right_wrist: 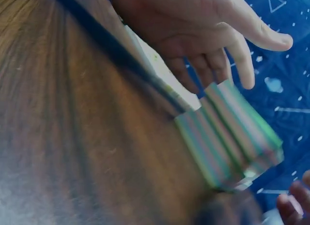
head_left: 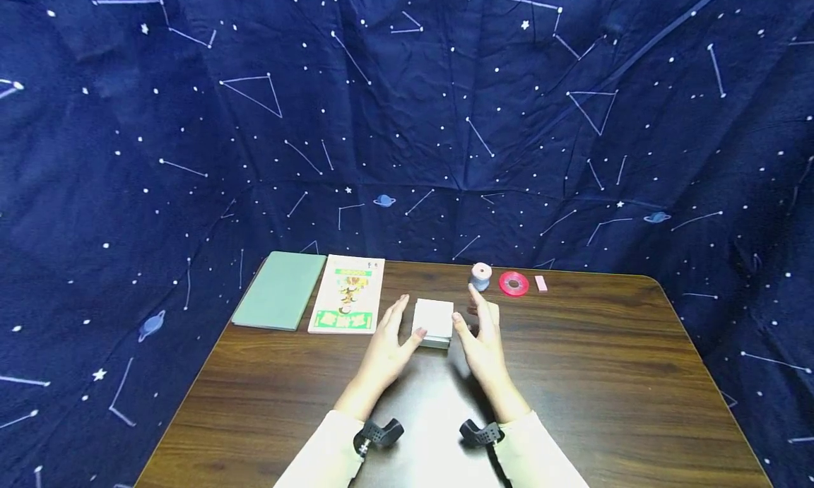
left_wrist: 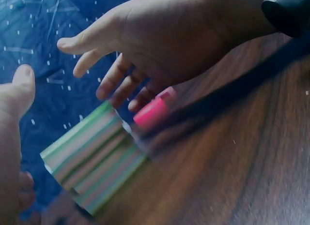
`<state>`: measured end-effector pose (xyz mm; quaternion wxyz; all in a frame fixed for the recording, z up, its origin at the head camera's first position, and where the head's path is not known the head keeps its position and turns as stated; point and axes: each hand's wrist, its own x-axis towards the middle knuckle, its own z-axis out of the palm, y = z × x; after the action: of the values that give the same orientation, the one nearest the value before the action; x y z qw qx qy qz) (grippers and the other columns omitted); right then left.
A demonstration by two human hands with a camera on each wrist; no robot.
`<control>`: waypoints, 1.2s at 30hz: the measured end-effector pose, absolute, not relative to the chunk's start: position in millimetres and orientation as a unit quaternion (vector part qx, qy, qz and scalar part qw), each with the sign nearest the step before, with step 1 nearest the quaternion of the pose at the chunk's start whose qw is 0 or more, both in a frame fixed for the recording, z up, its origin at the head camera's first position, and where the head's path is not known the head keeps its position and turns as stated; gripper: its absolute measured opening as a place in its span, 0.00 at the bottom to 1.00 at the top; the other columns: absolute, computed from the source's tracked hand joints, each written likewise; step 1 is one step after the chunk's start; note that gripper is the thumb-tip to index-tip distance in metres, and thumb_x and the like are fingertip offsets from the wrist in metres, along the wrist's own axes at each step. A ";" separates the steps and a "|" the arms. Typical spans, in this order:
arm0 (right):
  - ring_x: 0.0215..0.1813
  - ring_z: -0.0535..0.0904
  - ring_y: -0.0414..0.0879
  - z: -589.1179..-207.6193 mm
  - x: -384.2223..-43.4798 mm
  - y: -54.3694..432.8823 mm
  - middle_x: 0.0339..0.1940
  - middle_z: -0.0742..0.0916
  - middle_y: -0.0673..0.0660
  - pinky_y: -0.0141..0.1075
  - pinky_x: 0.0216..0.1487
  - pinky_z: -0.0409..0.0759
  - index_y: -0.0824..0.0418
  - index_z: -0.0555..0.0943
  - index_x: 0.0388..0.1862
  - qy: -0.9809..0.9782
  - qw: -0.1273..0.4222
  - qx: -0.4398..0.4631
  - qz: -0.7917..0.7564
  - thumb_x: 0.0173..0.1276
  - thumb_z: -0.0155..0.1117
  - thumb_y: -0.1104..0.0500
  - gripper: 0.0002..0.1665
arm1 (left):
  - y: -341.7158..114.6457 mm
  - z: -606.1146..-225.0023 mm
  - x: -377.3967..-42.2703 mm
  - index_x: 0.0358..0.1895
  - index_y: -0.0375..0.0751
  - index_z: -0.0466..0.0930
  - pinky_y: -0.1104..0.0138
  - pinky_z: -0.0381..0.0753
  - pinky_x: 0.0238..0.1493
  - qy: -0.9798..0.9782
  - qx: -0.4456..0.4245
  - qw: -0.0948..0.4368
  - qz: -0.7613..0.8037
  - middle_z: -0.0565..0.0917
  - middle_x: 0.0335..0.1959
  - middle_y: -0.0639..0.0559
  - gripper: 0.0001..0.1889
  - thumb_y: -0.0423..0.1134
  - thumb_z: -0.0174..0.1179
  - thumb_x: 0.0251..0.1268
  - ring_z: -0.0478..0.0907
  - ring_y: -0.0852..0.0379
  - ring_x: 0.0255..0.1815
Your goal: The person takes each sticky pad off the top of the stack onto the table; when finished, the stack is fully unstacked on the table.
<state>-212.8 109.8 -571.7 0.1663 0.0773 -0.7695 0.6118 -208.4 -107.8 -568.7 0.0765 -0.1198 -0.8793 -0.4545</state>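
A stack of small square paper pads (head_left: 434, 318) with a white top sits on the table between both hands. In the wrist views its sides show green, pink and pale stripes (left_wrist: 92, 162). To its left is my left hand (head_left: 384, 354), thumb spread and fingers extended, beside the stack; I cannot tell whether the thumb touches it. On the other side my right hand (head_left: 486, 343) has its thumb and index finger apart, with a gap to the stack. The left wrist view shows the right palm (left_wrist: 164, 46); the right wrist view shows the left palm (right_wrist: 179, 22).
Back left lie a green notebook (head_left: 280, 290) and a white book (head_left: 347, 294) with a coloured cover. A pale spool (head_left: 481, 276), a pink ring-shaped roll (head_left: 514, 292) and a small pink block (head_left: 540, 283) are at the back right. Starry blue cloth (head_left: 407, 121) hangs behind the wooden table (head_left: 604, 375).
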 end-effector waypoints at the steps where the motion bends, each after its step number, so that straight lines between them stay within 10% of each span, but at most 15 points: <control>1: 0.65 0.77 0.61 -575.8 -213.2 109.8 0.66 0.76 0.70 0.46 0.60 0.82 0.49 0.69 0.86 -0.762 0.163 0.080 0.622 0.80 0.68 0.59 0.39 | -107.7 -573.1 -209.3 0.88 0.45 0.58 0.37 0.63 0.86 -0.875 -0.124 0.072 -0.463 0.64 0.87 0.40 0.41 0.50 0.66 0.79 0.62 0.35 0.88; 10: 0.41 0.70 0.38 -597.8 -219.9 116.8 0.52 0.73 0.61 0.23 0.34 0.72 0.50 0.68 0.86 -0.717 0.121 0.124 0.675 0.79 0.68 0.64 0.40 | -103.2 -590.2 -213.8 0.90 0.44 0.50 0.37 0.55 0.89 -0.854 -0.130 0.012 -0.504 0.60 0.90 0.45 0.51 0.52 0.71 0.74 0.55 0.38 0.91; 36: 0.30 0.70 0.37 -602.0 -229.8 112.6 0.45 0.77 0.62 0.23 0.28 0.68 0.62 0.68 0.85 -0.767 0.044 0.126 0.628 0.69 0.80 0.63 0.49 | -105.4 -595.2 -221.4 0.89 0.44 0.56 0.41 0.62 0.87 -0.863 -0.144 0.015 -0.484 0.69 0.85 0.44 0.47 0.52 0.70 0.76 0.64 0.40 0.87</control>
<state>-229.8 112.6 -602.0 0.0439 0.1256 -0.7671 0.6276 -221.4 -105.4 -595.2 0.0151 -0.1443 -0.8630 -0.4839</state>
